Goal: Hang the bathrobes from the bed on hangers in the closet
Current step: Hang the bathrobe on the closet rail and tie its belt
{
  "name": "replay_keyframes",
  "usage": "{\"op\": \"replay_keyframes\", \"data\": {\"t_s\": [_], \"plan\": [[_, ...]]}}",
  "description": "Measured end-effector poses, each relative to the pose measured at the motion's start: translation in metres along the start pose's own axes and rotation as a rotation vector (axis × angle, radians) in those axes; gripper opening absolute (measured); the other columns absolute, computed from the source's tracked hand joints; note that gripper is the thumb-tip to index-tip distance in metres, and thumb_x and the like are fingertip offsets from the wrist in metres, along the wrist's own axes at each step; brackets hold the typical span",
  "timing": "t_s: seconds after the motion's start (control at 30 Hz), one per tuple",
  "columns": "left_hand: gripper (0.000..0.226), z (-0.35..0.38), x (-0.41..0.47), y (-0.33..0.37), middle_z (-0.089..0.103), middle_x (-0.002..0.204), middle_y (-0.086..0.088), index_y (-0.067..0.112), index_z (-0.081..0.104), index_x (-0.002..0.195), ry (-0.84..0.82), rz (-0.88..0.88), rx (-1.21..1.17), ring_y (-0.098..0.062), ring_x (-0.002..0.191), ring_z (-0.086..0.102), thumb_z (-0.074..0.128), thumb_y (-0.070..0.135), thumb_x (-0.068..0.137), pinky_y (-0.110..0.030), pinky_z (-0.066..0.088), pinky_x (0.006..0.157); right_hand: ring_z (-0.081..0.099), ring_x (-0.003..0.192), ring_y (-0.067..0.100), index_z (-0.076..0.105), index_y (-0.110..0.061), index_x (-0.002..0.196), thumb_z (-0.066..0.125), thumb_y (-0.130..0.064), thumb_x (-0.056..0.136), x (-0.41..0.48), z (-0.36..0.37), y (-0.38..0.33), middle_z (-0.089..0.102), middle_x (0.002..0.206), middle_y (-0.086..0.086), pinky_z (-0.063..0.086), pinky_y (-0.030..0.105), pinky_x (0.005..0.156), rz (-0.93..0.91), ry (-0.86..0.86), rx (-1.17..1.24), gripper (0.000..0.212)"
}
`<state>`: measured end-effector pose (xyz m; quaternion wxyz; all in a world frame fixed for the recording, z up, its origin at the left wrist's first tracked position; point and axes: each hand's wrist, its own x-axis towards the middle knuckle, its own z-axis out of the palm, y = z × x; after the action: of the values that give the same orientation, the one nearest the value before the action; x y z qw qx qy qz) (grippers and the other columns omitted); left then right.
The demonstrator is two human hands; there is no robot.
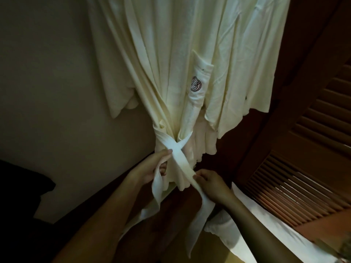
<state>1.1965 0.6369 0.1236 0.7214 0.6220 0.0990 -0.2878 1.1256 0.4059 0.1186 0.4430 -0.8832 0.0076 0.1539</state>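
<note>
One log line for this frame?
cream fabric bathrobe: hanging | white fabric belt: crossed at waist | left hand: grips one end | right hand: pinches other end | step: tying

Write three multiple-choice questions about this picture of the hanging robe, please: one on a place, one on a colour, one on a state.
1. Where is the round dark-red spiral emblem?
A. on a sleeve
B. on the hem
C. on the patch pocket of the cream cloth bathrobe

2. What colour is the slatted wooden door?
A. white
B. brown
C. green

3. In what state is the white cloth belt?
A. crossed at the waist, one end gripped by the left hand, the other by the right hand
B. tied in a finished bow
C. hanging free, untouched

Answers: 1 C, the emblem is on the pocket patch; 2 B, its slats are reddish brown; 3 A, the two ends form an X and each hand holds one.
</note>
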Motion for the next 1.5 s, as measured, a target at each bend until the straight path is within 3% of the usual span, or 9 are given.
{"op": "replay_keyframes", "data": {"t_s": [0.27,0.43,0.6,0.7,0.8,1.03,1.23,1.4,1.5], "plan": [[0.050,0.011,-0.018,0.004,0.076,0.115,0.001,0.024,0.076,0.120,0.144,0.095,0.204,-0.019,0.108,0.071,0.069,0.060,0.087,-0.040,0.053,0.097,0.058,0.073,0.011,0.055,-0.027,0.079,0.051,-0.031,0.105,0.030,0.013,0.009,0.057,0.079,-0.006,0.040,0.024,0.065,-0.004,-0.041,-0.155,0.026],[0.035,0.021,-0.041,-0.001,0.060,0.061,-0.002,0.009,0.071,0.088,0.069,0.003,0.058,-0.007,0.046,0.051,0.055,0.036,0.104,-0.028,0.037,0.056,0.071,0.100,0.032,0.057,-0.009,0.127,0.047,-0.008,0.103,0.063,0.018,-0.032,0.069,0.116,0.016,0.062,0.043,0.077,0.198,-0.142,0.722,0.026],[0.037,0.007,-0.047,-0.009,0.059,0.073,-0.004,0.013,0.068,0.104,0.041,0.045,0.057,-0.015,0.061,0.056,0.065,0.048,0.094,-0.029,0.042,0.063,0.061,0.107,0.039,0.059,0.000,0.110,0.046,-0.007,0.084,0.079,0.012,-0.067,0.062,0.116,0.021,0.049,0.049,0.088,0.156,-0.343,1.365,0.030],[0.058,0.004,-0.039,-0.015,0.070,0.109,0.008,0.032,0.054,0.130,0.228,0.208,0.593,-0.012,0.095,0.069,0.075,0.054,0.081,-0.030,0.051,0.076,0.061,0.121,0.037,0.057,0.005,0.127,0.058,-0.008,0.092,0.081,0.024,-0.064,0.061,0.131,0.023,0.052,0.043,0.093,0.181,-0.227,1.330,0.037],[0.043,0.010,-0.029,-0.021,0.068,0.109,0.009,0.016,0.070,0.122,0.382,0.425,0.820,-0.009,0.096,0.064,0.064,0.045,0.091,-0.038,0.053,0.089,0.074,0.099,0.029,0.065,-0.001,0.123,0.059,-0.005,0.097,0.079,0.021,-0.057,0.072,0.115,0.022,0.060,0.034,0.072,0.175,-0.114,1.256,0.028],[0.034,0.019,-0.033,-0.009,0.074,0.117,0.002,0.027,0.072,0.122,0.034,0.231,0.336,-0.017,0.109,0.069,0.062,0.012,0.094,-0.031,0.054,0.094,0.073,0.098,0.029,0.070,-0.005,0.112,0.057,0.003,0.094,0.077,0.013,-0.037,0.074,0.107,0.020,0.058,0.045,0.085,0.135,0.029,1.012,0.024],[0.045,0.040,-0.020,-0.004,0.073,0.118,-0.019,0.004,0.068,0.126,0.191,0.024,-0.129,-0.031,0.112,0.070,0.073,0.034,0.093,-0.049,0.052,0.104,0.073,0.093,0.024,0.067,-0.004,0.118,0.064,-0.006,0.092,0.070,0.016,-0.031,0.075,0.102,0.010,0.059,0.042,0.084,0.000,0.078,0.605,0.026],[0.034,0.040,-0.016,-0.012,0.075,0.118,-0.016,0.013,0.068,0.129,0.135,0.148,-0.281,-0.029,0.108,0.073,0.069,0.014,0.095,-0.034,0.060,0.082,0.072,0.094,0.027,0.071,-0.011,0.104,0.069,-0.010,0.091,0.064,0.014,-0.031,0.076,0.095,0.006,0.060,0.036,0.079,-0.046,0.111,0.471,0.014],[0.035,0.039,-0.018,-0.009,0.075,0.117,-0.011,0.015,0.066,0.131,0.130,0.213,-0.236,-0.027,0.108,0.074,0.069,0.013,0.096,-0.038,0.059,0.087,0.060,0.106,0.013,0.052,-0.015,0.132,0.079,-0.022,0.082,0.061,0.014,-0.037,0.058,0.121,-0.003,0.051,0.025,0.083,-0.063,0.354,0.237,0.057]]}}
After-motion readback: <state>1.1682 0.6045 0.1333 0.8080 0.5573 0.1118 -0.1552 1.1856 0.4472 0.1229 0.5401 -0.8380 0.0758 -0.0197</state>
